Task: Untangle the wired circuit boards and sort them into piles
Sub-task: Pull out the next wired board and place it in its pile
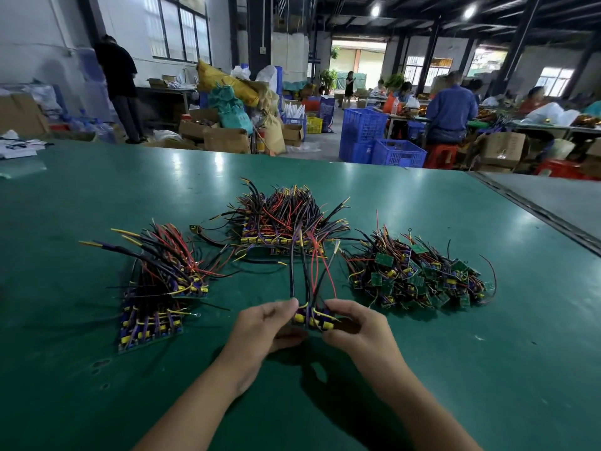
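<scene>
The held boards (311,319) are partly covered by the fingers (287,305) of the left hand (263,327) and right hand (354,323), so their count cannot be told; both forearms (201,402) run off the near edge; the counter (455,369) is cut by the left, right and near edges; wires bury most boards of the far middle pile (283,219); the seated person (448,109) at far right faces away, hands hidden.
</scene>
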`<state>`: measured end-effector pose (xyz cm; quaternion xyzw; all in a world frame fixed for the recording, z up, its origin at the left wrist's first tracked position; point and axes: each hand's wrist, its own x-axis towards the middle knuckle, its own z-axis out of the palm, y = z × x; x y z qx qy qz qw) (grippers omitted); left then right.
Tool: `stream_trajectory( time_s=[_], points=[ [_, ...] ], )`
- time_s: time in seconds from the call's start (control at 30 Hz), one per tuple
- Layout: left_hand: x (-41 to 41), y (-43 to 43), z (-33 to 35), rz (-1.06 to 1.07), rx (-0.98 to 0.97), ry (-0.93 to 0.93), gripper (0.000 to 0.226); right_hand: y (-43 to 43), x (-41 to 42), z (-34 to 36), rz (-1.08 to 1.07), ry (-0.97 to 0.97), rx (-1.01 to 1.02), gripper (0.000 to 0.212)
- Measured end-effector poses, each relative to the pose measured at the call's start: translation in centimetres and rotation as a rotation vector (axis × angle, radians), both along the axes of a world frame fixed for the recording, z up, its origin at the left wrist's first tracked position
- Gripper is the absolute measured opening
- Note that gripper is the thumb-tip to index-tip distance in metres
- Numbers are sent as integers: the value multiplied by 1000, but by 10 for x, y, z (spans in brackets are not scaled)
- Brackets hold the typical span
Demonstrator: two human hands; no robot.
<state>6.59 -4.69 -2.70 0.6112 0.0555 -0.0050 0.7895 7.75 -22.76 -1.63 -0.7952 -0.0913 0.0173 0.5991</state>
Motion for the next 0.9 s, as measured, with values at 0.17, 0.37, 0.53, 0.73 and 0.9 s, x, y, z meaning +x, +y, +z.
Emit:
stream_trajectory(
  time_s=[0.17,0.37,0.53,0.73,0.9],
  points=[
    [1,-10,-4,2,-110,-49,30,1,-3,1,89,-5,79,55],
    [3,-10,-10,43,-79,-93,35,3,-8,-1,18,-317,-257,31],
    [-1,-14,-10,-117,10,-121,20,8,-5,-4,-49,-397,-382,35],
    [3,-16,-6,-63,-91,-47,15,8,-3,-1,-89,-400,-173,40],
    [4,-16,-2,-6,-151,-18,16,2,-2,0,38,-470,-230,35]
  ],
)
